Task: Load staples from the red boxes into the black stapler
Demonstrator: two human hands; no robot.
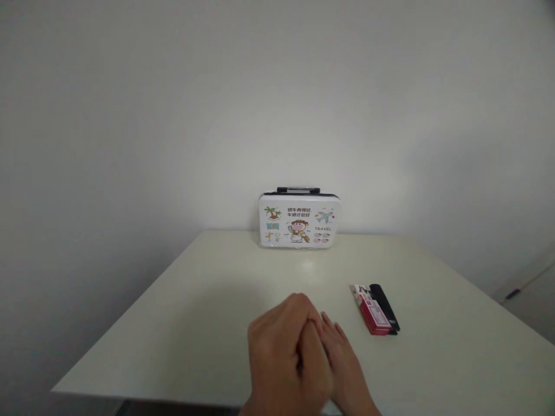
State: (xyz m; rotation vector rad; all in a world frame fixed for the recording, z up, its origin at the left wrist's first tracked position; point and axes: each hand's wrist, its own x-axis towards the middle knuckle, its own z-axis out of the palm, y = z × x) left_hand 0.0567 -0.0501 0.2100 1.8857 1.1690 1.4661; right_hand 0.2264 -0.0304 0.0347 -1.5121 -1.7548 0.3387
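My left hand is closed in a fist above the front part of the table, its thumb folded over the curled fingers. No object shows in it. Just to its right is my right hand, with the fingertips that show stretched out. The fist hides part of this hand, and the two appear to touch. Beyond my right hand, to the right, lie a red and white packet and a flat black item, side by side and partly overlapping.
A white case with cartoon travel pictures and a black handle stands upright at the back of the pale table. Behind it rises a plain wall. The table's front edge runs below my hands.
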